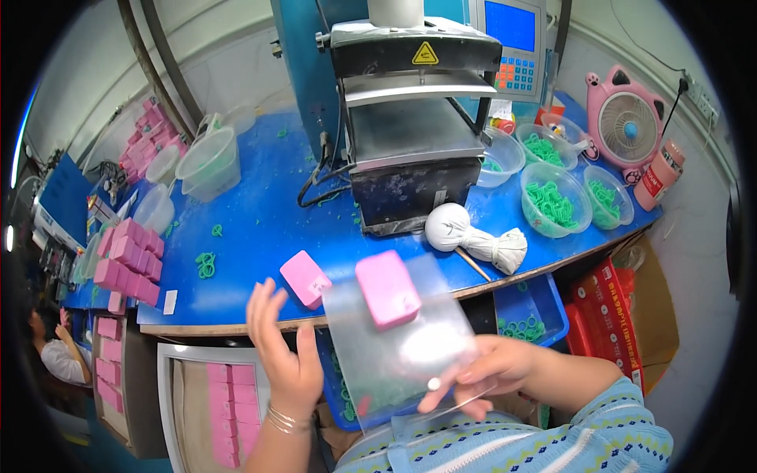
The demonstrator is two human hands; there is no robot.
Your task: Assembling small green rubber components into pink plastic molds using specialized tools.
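My right hand [490,372] grips the lower right edge of a clear plastic sheet [371,370], held tilted in front of the table edge. A pink rectangular block [385,288] shows against the sheet's upper part; I cannot tell whether it rests on the sheet or lies behind it. A small white tip and a thin line show by the right fingers, too blurred to name. Left of the sheet, my left hand [285,347] is raised, fingers spread, holding nothing. Just beyond its fingertips a second pink block [304,277] lies near the table's front edge.
A press machine [414,134] stands at the back of the blue table [260,165]. White cloth bundle [473,236], bowls of green rings [552,203] and pink fan [628,126] are right. Stacked pink blocks [130,260] stand left. Below is a blue bin [552,311]; a person [63,355] sits far left.
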